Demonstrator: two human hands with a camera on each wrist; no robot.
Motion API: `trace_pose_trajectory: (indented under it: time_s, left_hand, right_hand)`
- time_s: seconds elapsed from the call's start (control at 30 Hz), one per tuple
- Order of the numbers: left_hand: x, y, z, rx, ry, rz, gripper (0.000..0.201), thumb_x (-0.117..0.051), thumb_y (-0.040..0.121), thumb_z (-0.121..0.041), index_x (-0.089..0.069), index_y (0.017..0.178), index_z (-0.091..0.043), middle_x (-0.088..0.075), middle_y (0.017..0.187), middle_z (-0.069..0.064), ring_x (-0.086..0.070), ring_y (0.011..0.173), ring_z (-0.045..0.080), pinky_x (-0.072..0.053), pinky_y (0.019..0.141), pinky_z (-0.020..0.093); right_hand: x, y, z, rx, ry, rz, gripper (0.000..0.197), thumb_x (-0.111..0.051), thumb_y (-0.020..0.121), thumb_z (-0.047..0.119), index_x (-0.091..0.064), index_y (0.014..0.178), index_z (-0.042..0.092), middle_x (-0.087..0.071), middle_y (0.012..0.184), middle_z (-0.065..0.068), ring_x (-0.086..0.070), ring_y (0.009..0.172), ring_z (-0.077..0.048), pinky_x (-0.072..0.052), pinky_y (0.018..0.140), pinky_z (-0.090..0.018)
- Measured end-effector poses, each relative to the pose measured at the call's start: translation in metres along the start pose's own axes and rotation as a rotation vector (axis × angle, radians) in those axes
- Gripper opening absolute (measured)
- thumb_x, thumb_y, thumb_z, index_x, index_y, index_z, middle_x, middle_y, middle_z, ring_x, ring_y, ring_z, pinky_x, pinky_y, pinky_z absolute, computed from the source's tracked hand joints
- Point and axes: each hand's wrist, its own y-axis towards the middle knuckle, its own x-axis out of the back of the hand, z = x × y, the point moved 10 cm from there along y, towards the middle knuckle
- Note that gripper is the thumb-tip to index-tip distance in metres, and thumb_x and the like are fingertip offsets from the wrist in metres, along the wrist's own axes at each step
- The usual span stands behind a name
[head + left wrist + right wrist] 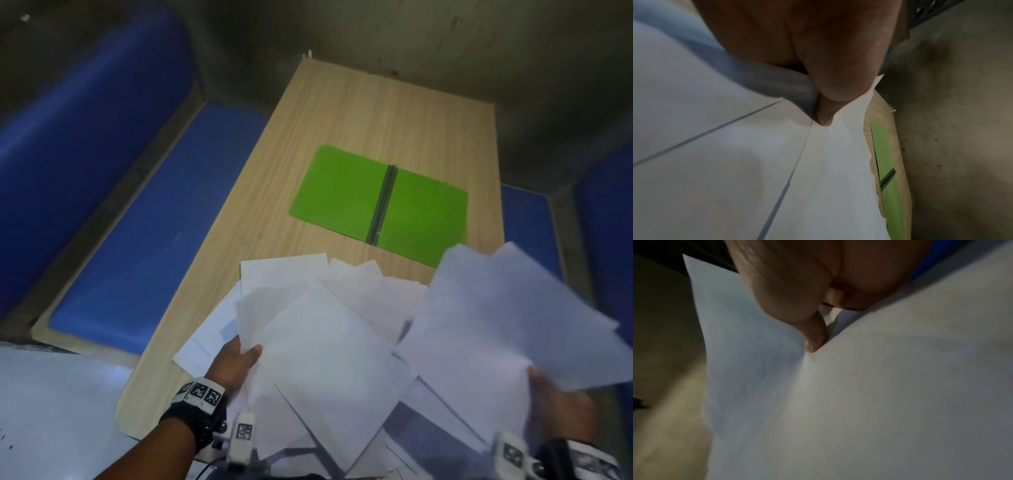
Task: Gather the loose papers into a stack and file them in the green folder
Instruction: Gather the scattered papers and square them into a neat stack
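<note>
Flanking the table (342, 113), blue benches (154, 222); papers (325, 342) overlap the green folder (342, 192).

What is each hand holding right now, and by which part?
The left hand pinches loose papers at their left edge. The right hand pinches a separate bunch of sheets at its near corner.

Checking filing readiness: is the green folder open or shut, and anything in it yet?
Open, empty. The green folder lies flat on the table, both covers spread either side of its spine; no sheet shows on them.
</note>
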Motion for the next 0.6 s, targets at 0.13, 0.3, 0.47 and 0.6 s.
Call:
trace_pose_trajectory:
  time_s: [0.13,0.3,0.47,0.6]
  left_hand:
    - [-0.002,0.003,-0.002,0.008,-0.001,0.088,0.027,-0.064,0.089,-0.027,-0.066,0.116,-0.025,-0.077,0.11,0.002,-0.073,0.101,0.027,-0.053,0.099,0.053]
    - [-0.01,-0.004,-0.013,0.033,-0.059,0.132,0.038,-0.059,0.095,-0.047,-0.064,0.125,-0.023,-0.076,0.115,-0.004,-0.071,0.106,0.021,-0.051,0.101,0.044]
    - [-0.021,-0.013,0.004,0.113,-0.194,0.18,0.073,-0.067,0.071,-0.076,-0.06,0.127,-0.03,-0.073,0.12,-0.006,-0.066,0.115,0.02,-0.048,0.103,0.042]
    - [-0.039,-0.024,0.011,0.082,-0.304,0.212,0.074,-0.085,0.067,-0.055,-0.059,0.131,-0.028,-0.073,0.124,-0.007,-0.066,0.117,0.016,-0.049,0.104,0.039]
  right_hand:
    - [0.016,0.04,0.034,0.129,-0.008,0.1,0.068,-0.071,0.056,0.068,-0.071,0.088,0.007,-0.072,0.077,-0.009,-0.072,0.068,-0.019,-0.058,0.065,-0.048]
    - [-0.102,0.004,0.081,0.311,-0.167,0.453,0.013,-0.065,0.084,-0.004,-0.066,0.087,0.009,-0.071,0.066,0.014,-0.062,0.062,0.003,-0.048,0.055,-0.014]
    - [-0.223,-0.037,-0.001,0.291,-0.583,0.68,0.034,-0.077,0.077,0.026,-0.062,0.104,0.012,-0.07,0.104,-0.009,-0.063,0.092,-0.021,-0.046,0.077,-0.026]
    - [-0.245,-0.062,-0.026,0.221,-0.581,0.61,0.052,-0.067,0.084,0.026,-0.049,0.131,0.012,-0.062,0.121,-0.011,-0.059,0.111,-0.026,-0.043,0.089,-0.026]
